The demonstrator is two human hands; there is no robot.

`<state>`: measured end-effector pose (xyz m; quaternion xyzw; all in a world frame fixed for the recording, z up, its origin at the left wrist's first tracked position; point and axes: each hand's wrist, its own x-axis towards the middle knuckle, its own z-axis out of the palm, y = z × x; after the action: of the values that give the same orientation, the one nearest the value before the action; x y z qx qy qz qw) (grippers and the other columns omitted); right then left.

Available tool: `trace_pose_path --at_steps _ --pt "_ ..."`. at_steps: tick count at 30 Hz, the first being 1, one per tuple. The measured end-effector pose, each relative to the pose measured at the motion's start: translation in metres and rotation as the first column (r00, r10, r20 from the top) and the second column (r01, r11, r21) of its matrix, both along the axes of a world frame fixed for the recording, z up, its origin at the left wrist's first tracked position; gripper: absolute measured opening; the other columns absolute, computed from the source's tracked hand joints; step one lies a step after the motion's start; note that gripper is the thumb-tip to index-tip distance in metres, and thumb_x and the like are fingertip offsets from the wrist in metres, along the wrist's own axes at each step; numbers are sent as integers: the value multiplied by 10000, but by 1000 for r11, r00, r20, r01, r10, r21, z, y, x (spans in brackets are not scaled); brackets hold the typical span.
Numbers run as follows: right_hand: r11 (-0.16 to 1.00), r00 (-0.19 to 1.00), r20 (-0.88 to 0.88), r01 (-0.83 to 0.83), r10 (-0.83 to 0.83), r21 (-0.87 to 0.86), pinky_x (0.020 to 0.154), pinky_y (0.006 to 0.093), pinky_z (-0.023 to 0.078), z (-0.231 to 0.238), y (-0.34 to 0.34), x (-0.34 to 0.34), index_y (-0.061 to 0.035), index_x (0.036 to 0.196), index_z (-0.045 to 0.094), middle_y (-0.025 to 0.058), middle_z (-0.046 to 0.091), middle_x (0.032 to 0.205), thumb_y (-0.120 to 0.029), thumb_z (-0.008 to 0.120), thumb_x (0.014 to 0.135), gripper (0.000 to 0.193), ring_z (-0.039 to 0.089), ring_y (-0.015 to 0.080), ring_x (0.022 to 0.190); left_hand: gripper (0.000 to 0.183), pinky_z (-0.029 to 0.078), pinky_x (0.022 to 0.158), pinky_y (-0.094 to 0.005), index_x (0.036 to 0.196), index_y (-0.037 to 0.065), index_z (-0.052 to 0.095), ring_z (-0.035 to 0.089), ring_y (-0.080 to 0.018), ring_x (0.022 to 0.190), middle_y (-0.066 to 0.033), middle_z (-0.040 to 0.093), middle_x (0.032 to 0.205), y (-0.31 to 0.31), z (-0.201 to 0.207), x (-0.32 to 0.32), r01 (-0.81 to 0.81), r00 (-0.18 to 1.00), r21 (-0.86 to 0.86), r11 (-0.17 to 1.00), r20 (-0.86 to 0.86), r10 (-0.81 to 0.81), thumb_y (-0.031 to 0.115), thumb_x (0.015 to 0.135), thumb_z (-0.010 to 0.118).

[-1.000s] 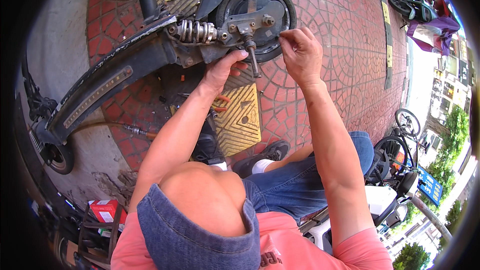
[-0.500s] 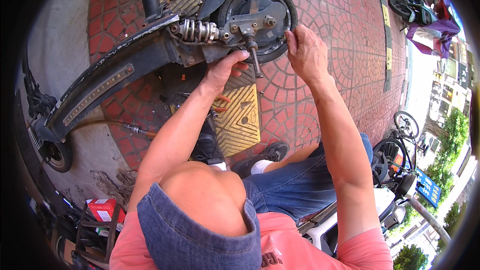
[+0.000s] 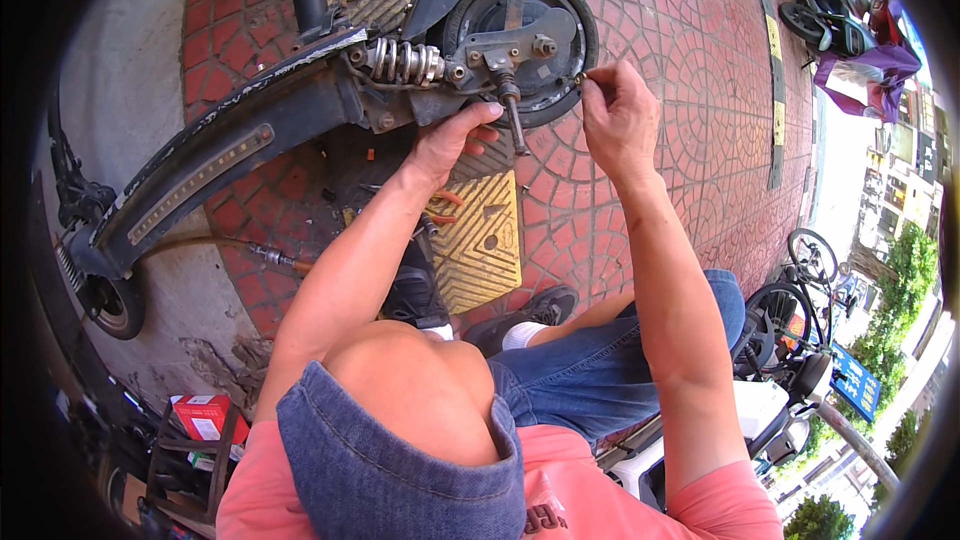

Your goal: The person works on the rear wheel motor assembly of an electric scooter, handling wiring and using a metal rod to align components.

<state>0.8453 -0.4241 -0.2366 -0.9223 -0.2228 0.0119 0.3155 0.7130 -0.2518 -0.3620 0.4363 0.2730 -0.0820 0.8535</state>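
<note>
An electric scooter [image 3: 320,110] lies across the upper left, its rear wheel [image 3: 492,15] facing me. My right hand [image 3: 622,120] is at the wheel's right edge, thumb and forefinger pinched on a small brass-coloured piece [image 3: 580,80] beside the tyre. The fingers hide most of that piece. Under the rear frame, my left hand [image 3: 445,148] has its thumb stretched toward the tyre and its fingers bent below, apart from the thumb. Near that thumb, a metal rod [image 3: 516,127] slants down from the wheel's side plate [image 3: 505,52]. A coil spring [image 3: 408,62] sits left of the plate.
Orange-handled pliers [image 3: 445,202] and other tools lie beside a yellow tactile tile [image 3: 485,250] on red paving. A hose [image 3: 225,243] crosses the ground at left. A red box [image 3: 208,418] sits in a rack at lower left. Parked bicycles [image 3: 785,315] stand at right.
My right hand has shifted slightly downward, and the small brass-coloured piece now shows at its fingertips. The left hand stays under the frame. The whole view has shifted a little.
</note>
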Motion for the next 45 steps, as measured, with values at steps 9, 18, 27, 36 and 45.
trace_pose_path --at_steps 9,18,27,36,45 --pt "873 628 -772 -316 -101 -372 861 454 572 -83 -36 -109 -43 965 753 213 760 934 -256 705 807 270 745 370 950 367 543 740 -280 1175 135 728 738 -135 922 -12 761 1070 1 10 1 4 999 3 1000 -47 -3 427 953 729" --pt "905 387 -918 -354 -86 -234 908 491 560 -53 30 -187 24 1003 738 267 756 992 -659 654 901 696 733 409 1033 376 550 758 -309 1150 156 714 744 -171 939 8 715 1069 4 6 3 42 996 -32 999 -80 -44 432 909 796" --pt "677 367 -921 711 -127 190 568 359 543 -81 55 -228 -18 1058 628 151 743 887 -353 589 1085 338 719 220 775 369 540 790 -313 1149 165 727 741 -162 962 13 727 1083 1 2 4 59 994 -26 998 -85 -61 454 924 774" --pt "740 562 -785 639 -261 212 469 268 495 -51 -42 -86 -23 1053 526 84 657 776 -339 472 1133 330 649 169 610 365 535 778 -297 1150 147 734 734 -138 935 7 751 1076 -2 -1 1 7 998 15 1000 -60 -6 452 950 717" --pt "941 977 -204 -15 -57 -337 754 571 538 -25 -11 -4 57 1047 518 302 703 829 -238 595 1044 306 688 515 820 343 544 724 -274 1138 126 754 709 -111 889 13 745 997 -5 1 2 -33 999 35 999 -27 34 401 933 730"
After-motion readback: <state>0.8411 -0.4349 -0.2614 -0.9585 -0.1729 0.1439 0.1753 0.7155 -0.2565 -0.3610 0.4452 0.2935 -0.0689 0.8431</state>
